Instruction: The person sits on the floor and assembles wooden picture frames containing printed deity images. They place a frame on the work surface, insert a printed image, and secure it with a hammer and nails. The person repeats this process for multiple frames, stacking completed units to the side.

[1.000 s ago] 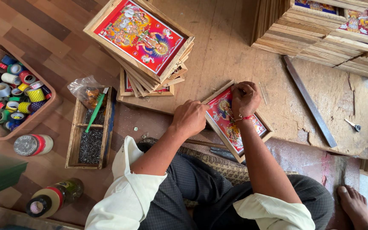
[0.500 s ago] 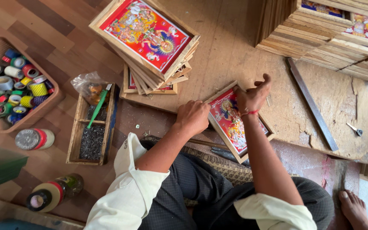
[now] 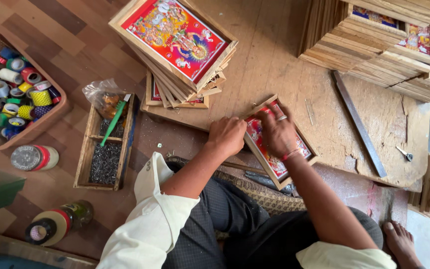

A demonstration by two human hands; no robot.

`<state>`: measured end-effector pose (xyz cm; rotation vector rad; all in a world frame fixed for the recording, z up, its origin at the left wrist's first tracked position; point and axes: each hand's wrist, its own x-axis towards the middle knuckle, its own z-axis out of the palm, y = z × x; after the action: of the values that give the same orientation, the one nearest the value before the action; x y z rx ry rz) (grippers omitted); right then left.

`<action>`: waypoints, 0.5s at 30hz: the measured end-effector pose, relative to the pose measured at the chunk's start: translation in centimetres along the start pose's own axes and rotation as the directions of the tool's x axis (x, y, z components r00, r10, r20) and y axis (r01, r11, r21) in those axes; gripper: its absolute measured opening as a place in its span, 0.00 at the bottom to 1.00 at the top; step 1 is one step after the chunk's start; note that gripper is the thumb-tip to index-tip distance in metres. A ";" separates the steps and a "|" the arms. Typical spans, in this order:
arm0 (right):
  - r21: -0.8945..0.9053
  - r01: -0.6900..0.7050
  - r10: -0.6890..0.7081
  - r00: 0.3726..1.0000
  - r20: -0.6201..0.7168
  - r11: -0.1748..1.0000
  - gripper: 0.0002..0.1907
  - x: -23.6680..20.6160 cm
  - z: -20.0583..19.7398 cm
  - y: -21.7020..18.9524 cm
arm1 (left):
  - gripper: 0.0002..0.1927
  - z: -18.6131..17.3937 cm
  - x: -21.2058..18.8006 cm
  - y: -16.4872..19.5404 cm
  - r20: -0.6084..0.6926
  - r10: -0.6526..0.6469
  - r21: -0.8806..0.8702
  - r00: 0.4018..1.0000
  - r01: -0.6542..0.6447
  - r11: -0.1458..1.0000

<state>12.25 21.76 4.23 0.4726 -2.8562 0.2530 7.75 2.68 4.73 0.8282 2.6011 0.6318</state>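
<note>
A small wooden-framed picture (image 3: pixel 302 148) with a red, colourful print lies flat on the worn wooden work board (image 3: pixel 334 114) in front of my lap. My left hand (image 3: pixel 227 135) is curled into a fist against the frame's left edge and grips it. My right hand (image 3: pixel 278 133) lies on top of the print, fingers reaching to the frame's far corner and pressing it down. A ring and a red wrist thread show on that hand. Much of the print is hidden under my right hand.
A tilted stack of framed pictures (image 3: pixel 175 40) stands behind my hands, and taller frame stacks (image 3: pixel 389 45) at top right. A flat metal bar (image 3: pixel 359 132) lies to the right. A nail tray (image 3: pixel 106 149), a basket of tape rolls (image 3: pixel 51 117) and loose rolls (image 3: pixel 33 157) are on the left.
My right hand, raised and closed above the frame a second ago, opened and has come down flat onto the print. My left hand stayed at the frame's left edge.
</note>
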 end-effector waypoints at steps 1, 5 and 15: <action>-0.062 -0.023 0.025 0.999 0.025 0.998 0.16 0.6 -0.4 0.9 | 0.06 -0.1 0.1 0.0 0.033 -0.018 -0.004 0.999 0.018 1.000; -0.203 -0.194 0.205 0.978 0.035 0.960 0.12 2.1 -0.7 3.7 | 0.05 -0.4 0.2 0.0 -0.027 -0.014 -0.006 1.000 0.014 1.000; 0.099 -0.391 0.383 0.920 0.087 0.915 0.23 1.2 -0.7 2.8 | 0.07 0.4 -1.0 1.1 -0.111 0.005 -0.011 0.994 -0.007 1.000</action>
<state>10.33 24.18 4.89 -0.0776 -2.9893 0.4798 9.19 3.00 5.08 0.8195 2.6925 0.7133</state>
